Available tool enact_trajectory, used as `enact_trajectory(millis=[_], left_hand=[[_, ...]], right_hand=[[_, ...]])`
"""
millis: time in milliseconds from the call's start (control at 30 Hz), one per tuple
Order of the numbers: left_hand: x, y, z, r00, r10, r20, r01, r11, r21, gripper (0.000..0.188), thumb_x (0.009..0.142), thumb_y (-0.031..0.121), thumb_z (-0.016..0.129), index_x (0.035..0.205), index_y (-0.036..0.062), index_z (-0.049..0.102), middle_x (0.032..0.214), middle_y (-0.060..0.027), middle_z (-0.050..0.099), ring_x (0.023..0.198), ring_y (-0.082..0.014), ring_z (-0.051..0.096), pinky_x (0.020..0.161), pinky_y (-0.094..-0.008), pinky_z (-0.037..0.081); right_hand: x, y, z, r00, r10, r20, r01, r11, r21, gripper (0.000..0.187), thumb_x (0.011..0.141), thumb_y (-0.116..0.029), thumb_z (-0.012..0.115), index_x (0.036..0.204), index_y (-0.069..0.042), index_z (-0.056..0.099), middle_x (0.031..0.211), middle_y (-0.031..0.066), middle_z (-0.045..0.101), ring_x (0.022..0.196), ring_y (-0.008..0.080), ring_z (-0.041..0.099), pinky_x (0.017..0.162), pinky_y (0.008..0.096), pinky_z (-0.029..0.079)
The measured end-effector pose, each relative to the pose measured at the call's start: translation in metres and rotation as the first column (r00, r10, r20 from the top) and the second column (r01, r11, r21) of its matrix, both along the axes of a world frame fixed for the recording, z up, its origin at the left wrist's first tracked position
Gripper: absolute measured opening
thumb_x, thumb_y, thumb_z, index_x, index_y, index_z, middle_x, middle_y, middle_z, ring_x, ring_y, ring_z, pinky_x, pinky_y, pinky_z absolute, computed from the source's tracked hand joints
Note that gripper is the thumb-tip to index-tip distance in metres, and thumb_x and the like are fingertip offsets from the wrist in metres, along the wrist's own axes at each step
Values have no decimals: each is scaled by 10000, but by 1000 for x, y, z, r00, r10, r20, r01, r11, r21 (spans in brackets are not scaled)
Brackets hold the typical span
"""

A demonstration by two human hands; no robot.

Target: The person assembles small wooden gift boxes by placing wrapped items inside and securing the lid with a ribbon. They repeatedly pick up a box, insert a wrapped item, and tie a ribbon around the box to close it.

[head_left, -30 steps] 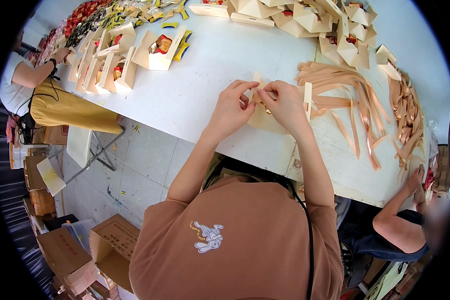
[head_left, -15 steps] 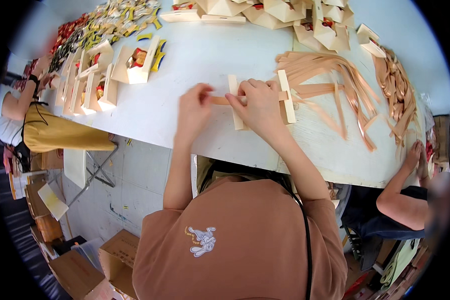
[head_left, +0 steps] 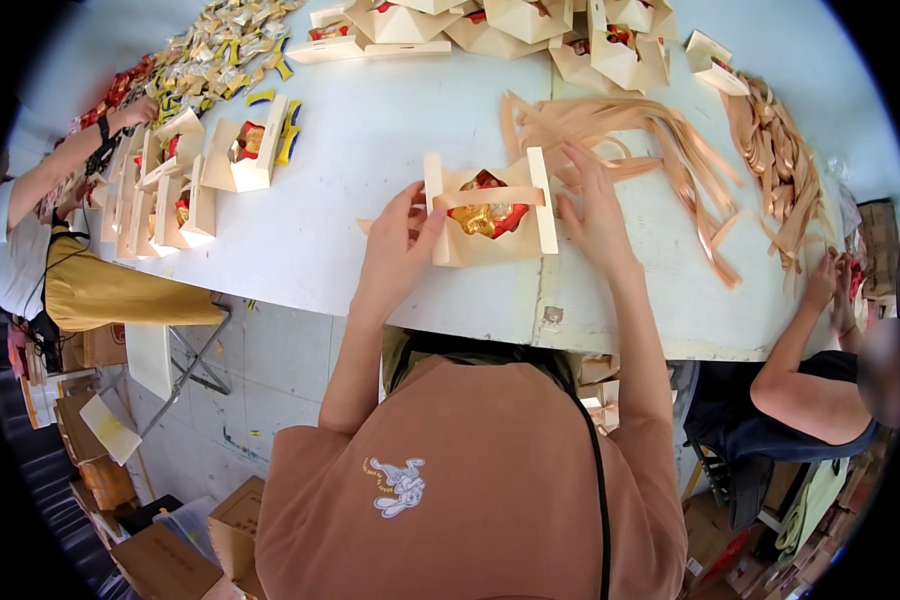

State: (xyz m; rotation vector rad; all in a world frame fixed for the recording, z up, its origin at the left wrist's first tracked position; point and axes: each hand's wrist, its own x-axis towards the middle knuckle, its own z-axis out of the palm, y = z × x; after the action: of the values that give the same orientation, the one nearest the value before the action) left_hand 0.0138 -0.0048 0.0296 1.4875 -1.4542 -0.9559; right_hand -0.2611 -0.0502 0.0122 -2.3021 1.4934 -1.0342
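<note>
In front of me stands a cream paper box [head_left: 485, 250] with two upright side panels, holding gold and red wrapped sweets [head_left: 485, 212]. A flat tan ribbon [head_left: 490, 196] spans its opening from panel to panel, and a loose tan end shows beyond my left hand. My left hand [head_left: 392, 235] is closed at the left panel, thumb against its near edge, fingers on the outer side. My right hand [head_left: 600, 215] is beside the right panel with its fingers stretched out and nothing seen in them.
Loose tan ribbons [head_left: 670, 140] lie to the right, with a bundled heap [head_left: 780, 165] farther over. Filled boxes [head_left: 175, 190] line the left; more boxes [head_left: 510, 30] crowd the back. Small packets [head_left: 220, 60] cover the far left. Co-workers' arms [head_left: 55, 180] reach in from both sides.
My right hand has come off the box and moved right, uncovering the sweets and ribbon. My left hand has moved in to the left panel. The whole view has shifted slightly.
</note>
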Motion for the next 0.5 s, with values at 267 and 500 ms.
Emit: enact_trajectory(millis=[267,500], left_hand=[[5,-2,1,991,-59,123,56,998,31,328,966,236,629,1128,-48,650,799,-105,668,695,-139,602,656,-296,493],[8,5,4,996,-14,88,14,1000,-7,299,953,218,635,1123,-25,662,743,-134,632,650,-170,565,634,-307,476]], right_hand=[[33,-140,-5,992,93,-86,-84,991,105,399,886,-111,621,1271,-11,584,1138,191,648,1001,378,612,886,438,507],[52,-170,-8,998,27,53,-36,984,175,149,915,-92,562,1013,-7,634,888,178,659,883,381,635,793,422,513]])
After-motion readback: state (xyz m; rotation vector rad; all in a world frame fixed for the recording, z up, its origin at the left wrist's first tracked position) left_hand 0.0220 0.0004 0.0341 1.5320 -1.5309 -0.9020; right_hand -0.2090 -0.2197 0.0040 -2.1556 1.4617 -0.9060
